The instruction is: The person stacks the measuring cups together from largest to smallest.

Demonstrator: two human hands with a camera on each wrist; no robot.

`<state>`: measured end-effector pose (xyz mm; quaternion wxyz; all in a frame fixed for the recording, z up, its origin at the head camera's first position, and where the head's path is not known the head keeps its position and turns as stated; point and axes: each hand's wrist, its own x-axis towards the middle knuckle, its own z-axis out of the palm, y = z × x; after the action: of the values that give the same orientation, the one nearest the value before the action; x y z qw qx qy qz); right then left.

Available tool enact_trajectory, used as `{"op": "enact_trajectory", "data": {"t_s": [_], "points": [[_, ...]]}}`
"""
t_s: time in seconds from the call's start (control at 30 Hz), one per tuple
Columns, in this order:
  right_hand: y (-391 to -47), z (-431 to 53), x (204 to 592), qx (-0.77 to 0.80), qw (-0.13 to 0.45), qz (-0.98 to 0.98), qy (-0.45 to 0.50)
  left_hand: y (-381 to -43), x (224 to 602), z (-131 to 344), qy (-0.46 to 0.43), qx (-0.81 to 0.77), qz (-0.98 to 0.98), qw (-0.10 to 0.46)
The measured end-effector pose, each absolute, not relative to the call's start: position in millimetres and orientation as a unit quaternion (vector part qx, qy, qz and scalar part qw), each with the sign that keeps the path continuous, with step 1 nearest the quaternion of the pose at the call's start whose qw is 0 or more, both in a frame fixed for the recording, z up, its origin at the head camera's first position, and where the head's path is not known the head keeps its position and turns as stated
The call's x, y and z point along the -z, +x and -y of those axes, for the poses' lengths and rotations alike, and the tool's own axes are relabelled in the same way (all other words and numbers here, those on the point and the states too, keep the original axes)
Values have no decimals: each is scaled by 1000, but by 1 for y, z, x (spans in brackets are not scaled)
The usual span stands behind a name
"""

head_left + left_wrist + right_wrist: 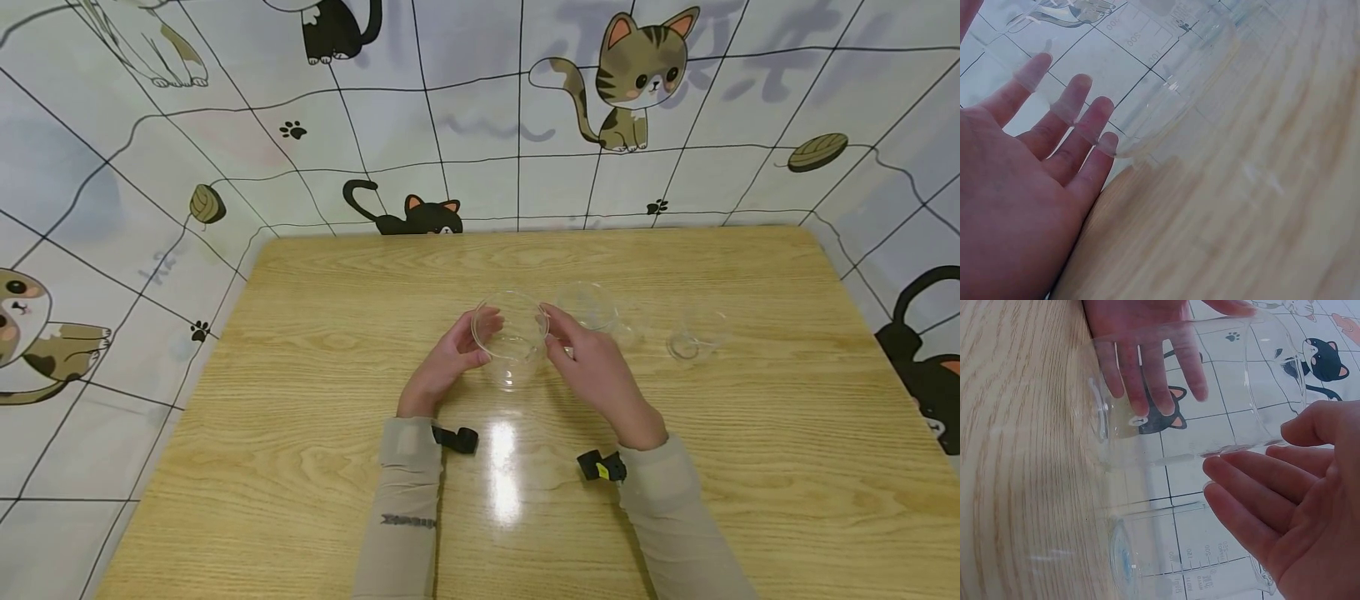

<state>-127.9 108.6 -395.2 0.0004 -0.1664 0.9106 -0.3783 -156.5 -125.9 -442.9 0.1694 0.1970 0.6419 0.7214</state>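
A large clear glass beaker is upright between my two hands on the wooden table, its wide rim facing up. My left hand rests along its left side; in the left wrist view the fingers look nearly straight and spread against the glass. On the other side, my right hand touches the glass with its fingertips, the thumb near the rim. Behind the right hand stands a second clear beaker, whose printed measuring marks show in the right wrist view. Glare and transparency blur the exact contact points.
Farther right is a smaller clear glass vessel, its outline faint. The wooden table reaches back to walls covered with a cat-print sheet. A bright reflection lies on the tabletop between the forearms.
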Motion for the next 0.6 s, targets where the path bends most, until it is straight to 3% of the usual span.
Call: {"op": "enact_trajectory", "data": {"t_s": [0.6], "points": [[-128, -111, 395, 371, 0, -915, -159, -157, 442, 126, 201, -707, -654, 179]]}}
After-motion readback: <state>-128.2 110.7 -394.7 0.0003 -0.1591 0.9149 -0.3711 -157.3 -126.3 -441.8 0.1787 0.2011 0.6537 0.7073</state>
